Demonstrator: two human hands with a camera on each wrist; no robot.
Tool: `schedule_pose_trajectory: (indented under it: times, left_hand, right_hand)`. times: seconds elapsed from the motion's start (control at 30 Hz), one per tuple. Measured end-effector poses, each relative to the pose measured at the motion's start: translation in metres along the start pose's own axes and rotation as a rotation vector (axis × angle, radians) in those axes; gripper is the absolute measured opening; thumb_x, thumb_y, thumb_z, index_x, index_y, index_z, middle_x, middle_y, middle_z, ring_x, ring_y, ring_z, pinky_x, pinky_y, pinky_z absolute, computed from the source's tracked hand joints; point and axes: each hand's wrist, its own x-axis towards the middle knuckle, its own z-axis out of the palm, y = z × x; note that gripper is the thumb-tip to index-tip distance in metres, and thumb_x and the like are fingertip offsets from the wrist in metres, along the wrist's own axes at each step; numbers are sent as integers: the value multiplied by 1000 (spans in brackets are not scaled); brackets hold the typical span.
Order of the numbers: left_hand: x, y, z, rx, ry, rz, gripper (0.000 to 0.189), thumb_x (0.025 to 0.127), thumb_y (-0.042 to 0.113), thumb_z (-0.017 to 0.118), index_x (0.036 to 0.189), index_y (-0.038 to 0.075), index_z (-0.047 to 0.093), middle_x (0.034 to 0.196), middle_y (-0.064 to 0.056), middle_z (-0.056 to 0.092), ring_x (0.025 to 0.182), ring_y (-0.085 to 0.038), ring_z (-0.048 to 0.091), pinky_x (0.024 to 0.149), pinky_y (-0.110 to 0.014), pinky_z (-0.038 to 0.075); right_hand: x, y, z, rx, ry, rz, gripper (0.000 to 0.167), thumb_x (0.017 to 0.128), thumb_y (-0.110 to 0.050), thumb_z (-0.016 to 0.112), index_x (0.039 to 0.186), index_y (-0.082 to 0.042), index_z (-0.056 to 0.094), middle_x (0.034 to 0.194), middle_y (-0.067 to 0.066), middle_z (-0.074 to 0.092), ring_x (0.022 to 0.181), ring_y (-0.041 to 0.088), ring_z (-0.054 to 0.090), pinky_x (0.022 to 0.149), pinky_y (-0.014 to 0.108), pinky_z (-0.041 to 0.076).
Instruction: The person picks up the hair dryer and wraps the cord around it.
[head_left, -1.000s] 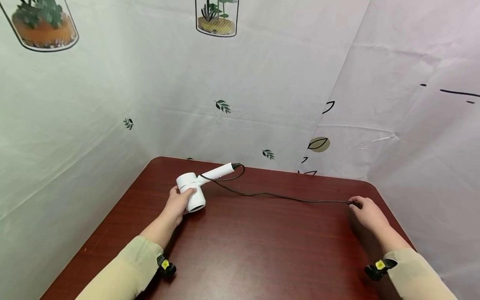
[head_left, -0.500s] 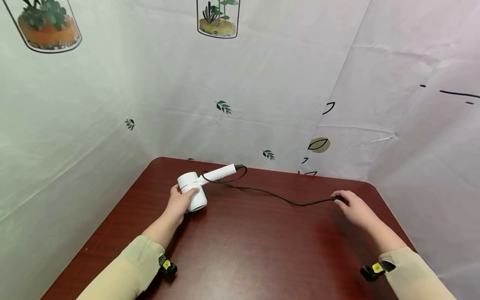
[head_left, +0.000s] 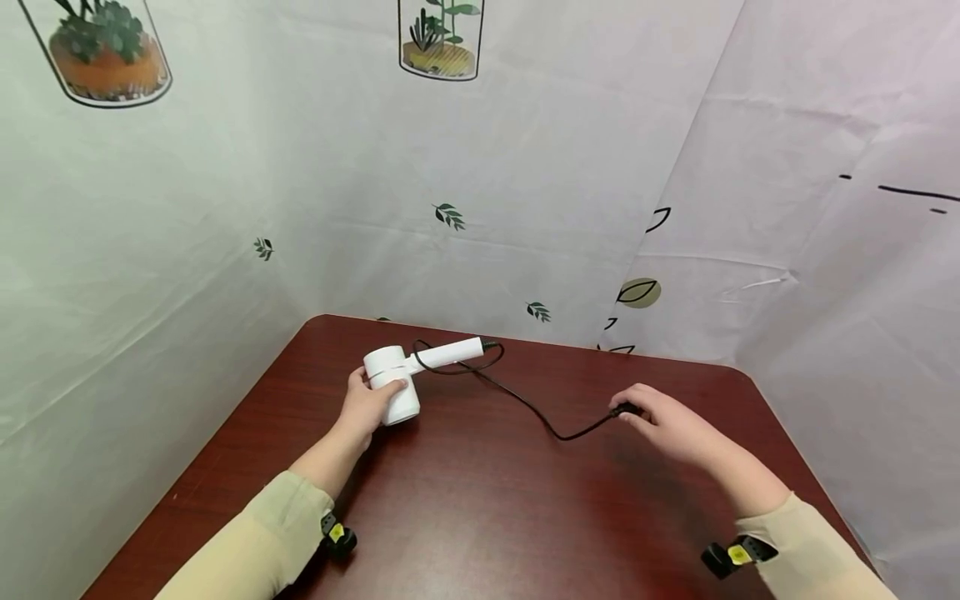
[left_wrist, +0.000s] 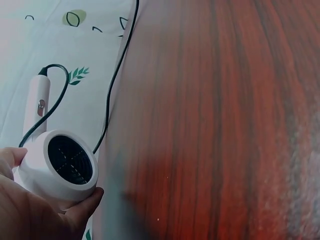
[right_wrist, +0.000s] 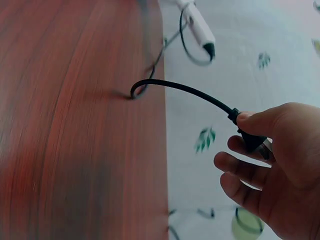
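Note:
A white hair dryer (head_left: 395, 392) is at the back left of the table, its handle angled up to the right. My left hand (head_left: 369, 407) grips its barrel, thumb on the near side; the left wrist view shows the dark round grille (left_wrist: 72, 160) facing up. A black cord (head_left: 534, 408) leaves the handle's end, loops over the handle and sags rightward to the table. At its far end, my right hand (head_left: 663, 423) pinches the black plug (right_wrist: 251, 140) between thumb and index finger, the other fingers loosely bent. A metal prong shows at the plug's end in the right wrist view.
The dark red wooden table (head_left: 480, 508) has rounded back corners. A pale cloth backdrop (head_left: 555, 167) printed with leaves and plant jars rises behind it and along both sides. A small black camera (head_left: 341, 537) sits on each sleeve cuff.
My right hand has carried the plug leftward toward the hair dryer, and the cord has gone from nearly taut to a deep sag. The hair dryer has shifted slightly right in my left hand.

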Motion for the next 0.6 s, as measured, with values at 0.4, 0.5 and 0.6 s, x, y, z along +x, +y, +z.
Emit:
schedule_pose_trajectory:
  times: [0.4, 0.5, 0.6]
  left_hand:
    - [-11, 3, 7, 21, -39, 10, 91, 90, 19, 70, 154, 3, 7, 143, -26, 36, 120, -37, 50, 94, -44, 48]
    - [-12, 2, 8, 27, -52, 8, 90, 91, 20, 70, 154, 4, 7, 143, -25, 37, 120, -37, 51, 91, -44, 50]
    - [-11, 0, 8, 28, -57, 9, 90, 91, 20, 70, 154, 5, 8, 142, -24, 38, 119, -36, 52, 89, -42, 51]
  right_hand:
    - [35, -58, 18, 9, -87, -110, 19, 98, -20, 63, 114, -31, 64, 110, -18, 59, 100, 3, 55, 83, 34, 50]
    - [43, -68, 24, 23, -97, -121, 20, 98, -20, 63, 114, -31, 64, 109, -18, 59, 100, 3, 56, 85, 34, 50]
    - [51, -77, 29, 30, -108, -131, 20, 98, -20, 63, 116, -30, 64, 110, -19, 59, 98, 3, 56, 84, 32, 49]
